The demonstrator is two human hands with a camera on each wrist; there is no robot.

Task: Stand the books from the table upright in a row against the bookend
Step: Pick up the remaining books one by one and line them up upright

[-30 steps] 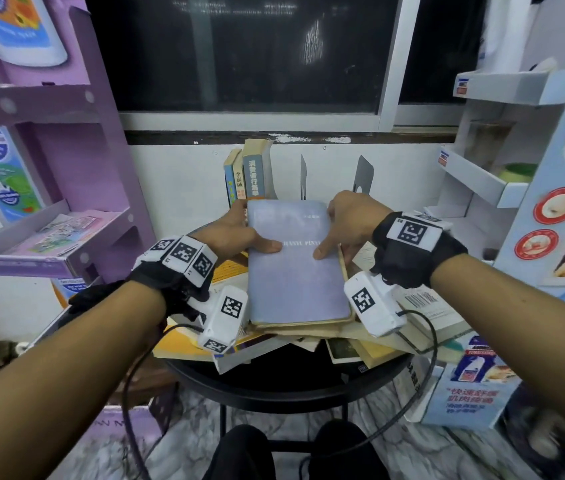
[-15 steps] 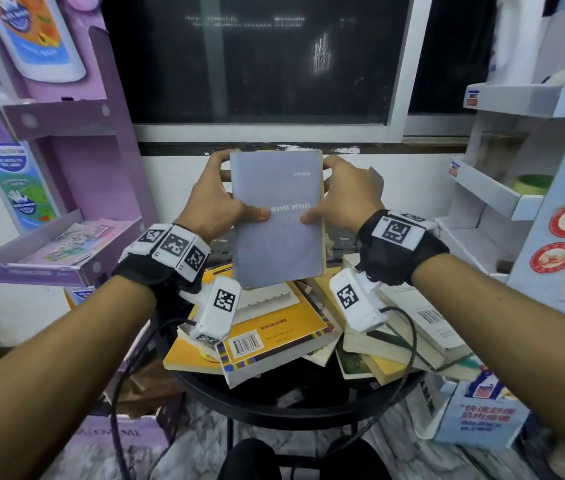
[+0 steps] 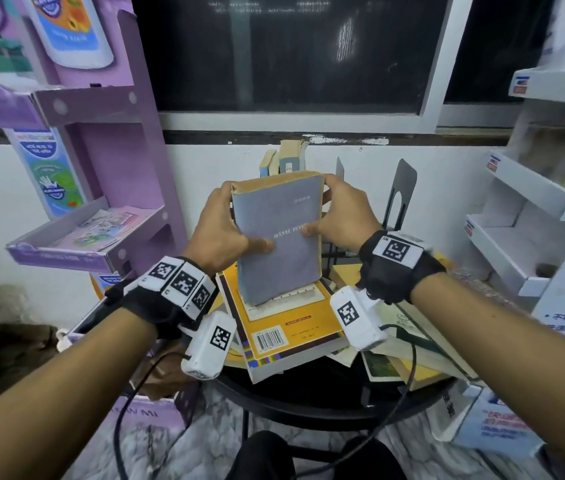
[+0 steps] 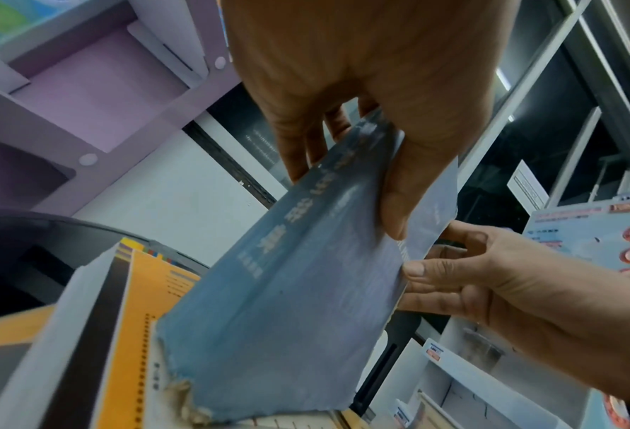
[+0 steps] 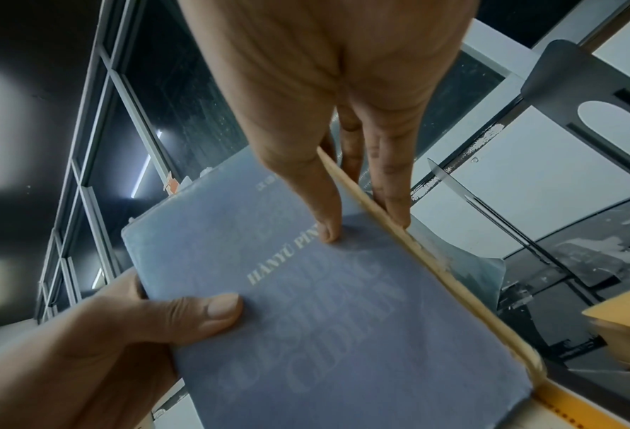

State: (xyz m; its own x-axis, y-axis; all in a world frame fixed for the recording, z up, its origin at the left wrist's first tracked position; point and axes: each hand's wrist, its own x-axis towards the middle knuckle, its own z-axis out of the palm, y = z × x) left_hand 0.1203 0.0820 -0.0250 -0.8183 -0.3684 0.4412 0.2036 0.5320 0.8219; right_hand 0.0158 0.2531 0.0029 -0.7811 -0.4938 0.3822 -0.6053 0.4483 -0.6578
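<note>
A worn grey-blue book is held upright above the pile, cover toward me. My left hand grips its spine side, thumb on the cover. My right hand grips the page-edge side, thumb on the cover too. Behind the book, a few books stand upright at the back of the round black table. A dark metal bookend stands to the right of them. A yellow book tops the flat pile beneath.
More books lie flat at the table's right. A purple display rack stands close on the left, a white rack on the right. The wall and window sill are right behind the table. Boxes sit on the floor.
Both hands lifted the grey-blue book off the pile, tipped it upright, and it now sits lower and farther forward than half a second ago.
</note>
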